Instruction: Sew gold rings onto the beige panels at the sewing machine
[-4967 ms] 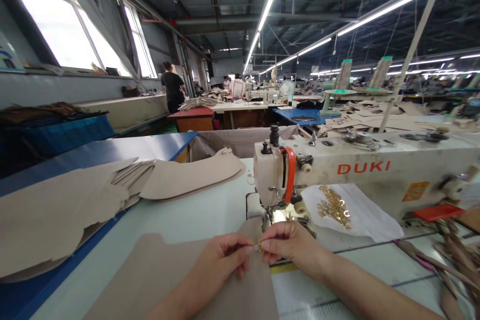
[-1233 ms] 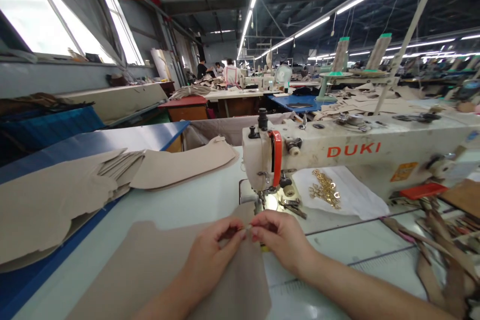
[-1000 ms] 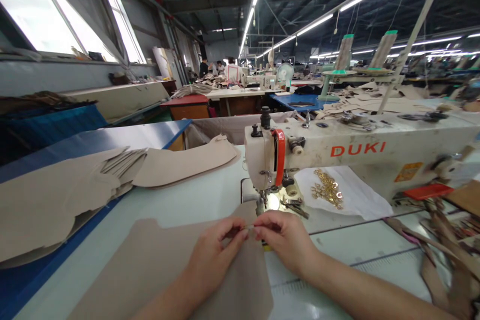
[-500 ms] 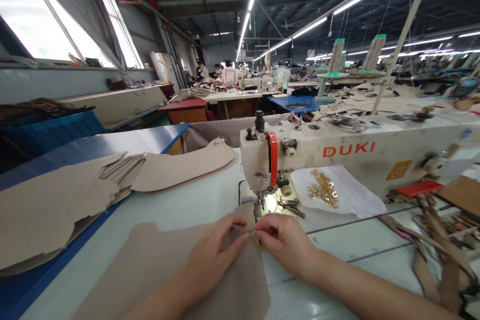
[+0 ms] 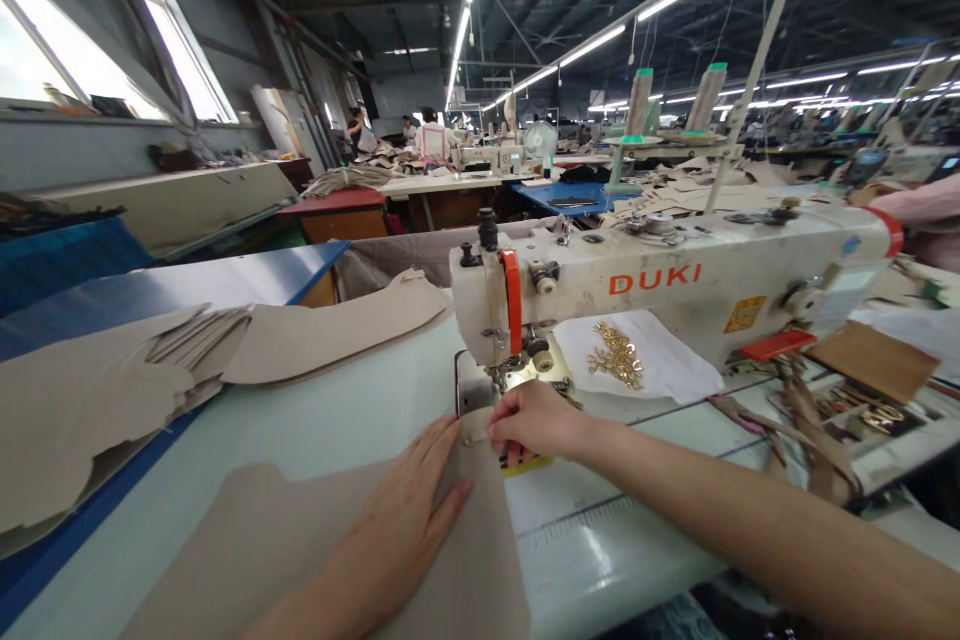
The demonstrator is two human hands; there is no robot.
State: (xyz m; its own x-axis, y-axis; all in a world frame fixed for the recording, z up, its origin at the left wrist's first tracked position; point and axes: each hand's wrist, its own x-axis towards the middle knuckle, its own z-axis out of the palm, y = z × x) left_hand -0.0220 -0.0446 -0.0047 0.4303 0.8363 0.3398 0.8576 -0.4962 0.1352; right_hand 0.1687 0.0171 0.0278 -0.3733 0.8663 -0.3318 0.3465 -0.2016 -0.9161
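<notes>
A large beige fabric panel (image 5: 300,530) lies on the pale machine table, its narrow upper end close under the needle of the white sewing machine (image 5: 585,270). My left hand (image 5: 394,510) rests flat on this panel, fingers stretched out and thumb apart, holding nothing. At the right edge of the narrow end, my right hand (image 5: 536,418) is closed in a pinch on a small fabric tab (image 5: 476,427), beside the presser foot. Its fingertips partly hide the tab's edge.
Stacked beige fabric pieces (image 5: 330,330) lie at left. Gold metal rings (image 5: 616,357) sit on a white cloth (image 5: 686,360) behind the needle area. Brown straps (image 5: 810,430) and an open tray (image 5: 885,410) are at right. A person's pink sleeve (image 5: 919,205) shows beyond the machine.
My left hand has opened from a pinch and now lies flat on the panel. My right hand has shifted closer to the needle. The view has turned somewhat to the right.
</notes>
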